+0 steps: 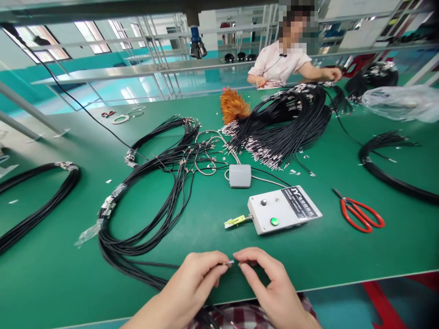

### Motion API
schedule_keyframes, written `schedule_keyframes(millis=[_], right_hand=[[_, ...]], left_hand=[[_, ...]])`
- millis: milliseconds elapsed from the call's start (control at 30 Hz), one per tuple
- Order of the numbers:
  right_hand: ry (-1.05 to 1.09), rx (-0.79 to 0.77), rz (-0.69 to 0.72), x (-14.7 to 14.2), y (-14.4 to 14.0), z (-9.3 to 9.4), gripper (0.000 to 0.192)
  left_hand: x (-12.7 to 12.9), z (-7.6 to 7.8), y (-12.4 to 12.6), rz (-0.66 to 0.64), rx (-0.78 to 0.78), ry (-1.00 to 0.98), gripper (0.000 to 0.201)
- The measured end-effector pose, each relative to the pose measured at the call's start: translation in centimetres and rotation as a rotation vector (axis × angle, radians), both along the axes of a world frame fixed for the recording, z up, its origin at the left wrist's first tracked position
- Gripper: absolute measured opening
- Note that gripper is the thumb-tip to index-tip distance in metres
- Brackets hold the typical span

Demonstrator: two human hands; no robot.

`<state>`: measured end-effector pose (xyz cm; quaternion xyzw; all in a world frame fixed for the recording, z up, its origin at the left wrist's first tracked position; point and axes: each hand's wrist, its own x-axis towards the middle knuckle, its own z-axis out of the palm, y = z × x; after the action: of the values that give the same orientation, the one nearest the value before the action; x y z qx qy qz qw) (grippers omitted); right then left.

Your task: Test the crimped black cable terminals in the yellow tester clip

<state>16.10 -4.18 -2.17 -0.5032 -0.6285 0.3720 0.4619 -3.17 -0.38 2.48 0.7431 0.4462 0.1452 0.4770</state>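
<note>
Near the table's front edge, my left hand (199, 276) pinches a cable end (230, 262) between thumb and forefinger, its pale thin tip sticking out to the right. The rest of that cable is hidden by the hand. Just right of the tip, my right hand (272, 281) has its thumb and forefinger a little apart, with nothing visible between them. A bundle of black cables (137, 244) curves across the table and passes behind my left wrist. Beyond my hands lies a grey control box (274, 214) with a lit green button and a yellow-green clip-like head (235, 222).
Red-handled scissors (363, 214) lie right of the box. A small grey box (240, 176) with cords sits behind it. More cable bundles (288, 123) fill the back, beside an orange feather duster (233, 106). A co-worker (281, 64) sits across the green table (329, 246).
</note>
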Motion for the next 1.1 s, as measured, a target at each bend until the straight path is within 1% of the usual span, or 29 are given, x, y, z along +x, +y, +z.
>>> schedule_keyframes(millis=[67, 133, 200, 300, 400, 500, 633, 767, 933, 1100], right_hand=[[0.143, -0.174, -0.013, -0.2, 0.4, 0.4, 0.015], [0.307, -0.353, -0.006, -0.4, 0.9, 0.9, 0.024], [0.474, -0.492, 0.013, -0.8, 1.5, 1.3, 0.034], [0.678, -0.607, 0.024, -1.6, 2.2, 1.5, 0.038], [0.808, -0.689, 0.042, -2.6, 2.3, 1.2, 0.041], [0.839, -0.722, 0.027, -3.2, 2.0, 0.8, 0.042], [0.836, -0.702, -0.038, -2.9, 1.7, 0.8, 0.040], [0.802, -0.699, -0.016, -2.5, 1.8, 1.0, 0.039], [0.806, -0.685, -0.010, -2.9, 2.2, 0.9, 0.040], [0.793, -0.658, -0.004, -2.9, 2.5, 1.0, 0.037]], left_hand=[[0.5, -0.2, -0.1, 0.044, -0.039, -0.006, 0.028], [0.8, -0.4, -0.1, 0.078, -0.053, -0.016, 0.028], [0.9, -0.6, 0.0, 0.098, -0.056, -0.024, 0.028], [0.8, -0.7, 0.1, 0.109, -0.065, -0.054, 0.029], [0.8, -0.8, 0.1, 0.180, -0.097, -0.124, 0.023], [0.8, -0.9, 0.1, 0.235, -0.136, -0.195, 0.013], [0.9, -1.0, 0.3, 0.245, -0.151, -0.228, 0.013], [0.9, -1.2, 0.3, 0.248, -0.167, -0.252, 0.014], [0.9, -1.3, 0.1, 0.240, -0.184, -0.264, 0.015], [0.5, -1.1, 0.2, 0.251, -0.121, -0.257, 0.016]])
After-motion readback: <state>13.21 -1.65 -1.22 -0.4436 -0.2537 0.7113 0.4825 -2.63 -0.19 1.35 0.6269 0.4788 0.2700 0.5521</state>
